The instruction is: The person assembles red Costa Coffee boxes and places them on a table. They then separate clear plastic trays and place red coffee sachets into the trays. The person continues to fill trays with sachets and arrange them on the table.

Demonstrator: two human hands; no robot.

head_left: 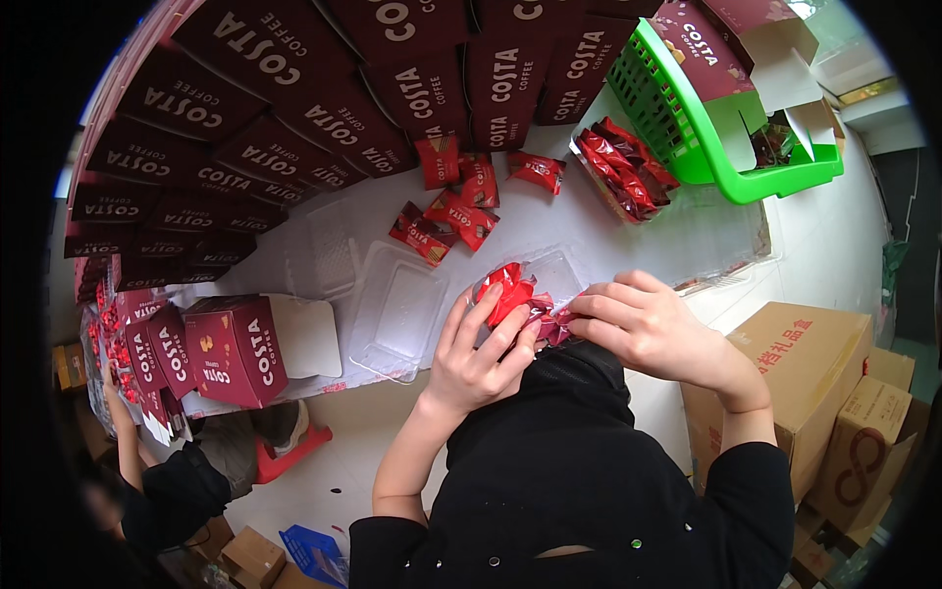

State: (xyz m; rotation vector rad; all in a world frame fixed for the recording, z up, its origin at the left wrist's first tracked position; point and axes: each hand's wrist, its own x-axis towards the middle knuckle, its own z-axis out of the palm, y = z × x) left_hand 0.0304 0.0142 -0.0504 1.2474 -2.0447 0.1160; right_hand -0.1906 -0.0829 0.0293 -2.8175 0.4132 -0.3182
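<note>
At the table's near edge, my left hand (469, 361) is closed round small shiny red packets (508, 287), its fingers bent over them. My right hand (638, 322) pinches the end of a darker pinkish-red packet (557, 326) just beside the left fingertips. Both hands are over the near part of a see-through plastic tray (561, 267), partly hidden by fingers and packets. How many packets lie under the fingers I cannot tell. Farther off on the table, several loose red packets (459, 216) lie in a cluster.
Stacked maroon boxes (392, 93) wall off the far side. See-through trays (397, 304) lie left, beside an open maroon box (235, 348). A filled tray (628, 172) and green basket (687, 128) stand far right. A large carton (785, 373) is at right; another person's arm (123, 432) is at left.
</note>
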